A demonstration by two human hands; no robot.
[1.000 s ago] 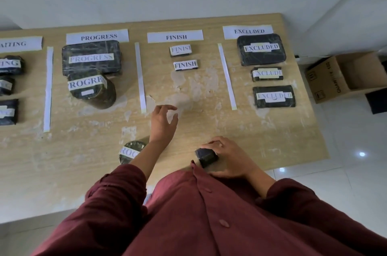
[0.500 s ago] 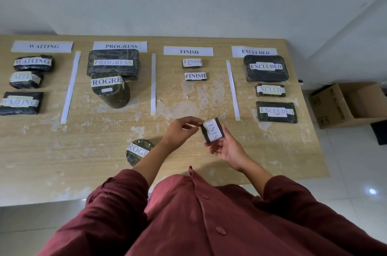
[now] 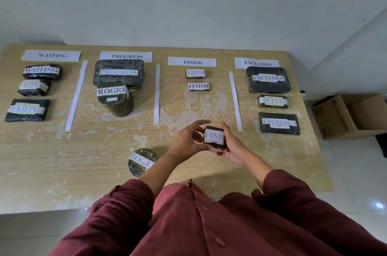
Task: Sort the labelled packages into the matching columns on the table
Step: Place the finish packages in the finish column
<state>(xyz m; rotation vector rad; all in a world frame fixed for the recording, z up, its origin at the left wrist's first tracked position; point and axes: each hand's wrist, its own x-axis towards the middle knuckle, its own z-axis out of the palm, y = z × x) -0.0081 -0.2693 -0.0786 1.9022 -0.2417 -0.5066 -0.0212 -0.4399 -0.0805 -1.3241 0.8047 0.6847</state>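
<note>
A small black package labelled FINISH (image 3: 214, 138) is held above the table between both hands, label facing me. My left hand (image 3: 188, 140) grips its left side and my right hand (image 3: 232, 145) cups its right side and underside. The FINISH column sign (image 3: 191, 62) has two small FINISH packages (image 3: 195, 73) (image 3: 198, 86) below it. A round PROGRESS package (image 3: 141, 161) lies loose near the table's front edge, left of my left forearm. The WAITING (image 3: 51, 55), PROGRESS (image 3: 126, 56) and EXCLUDED (image 3: 257, 63) signs head the other columns.
The wooden table (image 3: 41, 161) is split by white paper strips (image 3: 76, 96) (image 3: 157, 93) (image 3: 235, 100). Three WAITING packages, two PROGRESS packages and three EXCLUDED packages fill their columns. An open cardboard box (image 3: 349, 116) sits on the floor at the right.
My right hand lifted the small package from the front edge of the table and turned its label up. My left hand came over and took hold of its left side.
</note>
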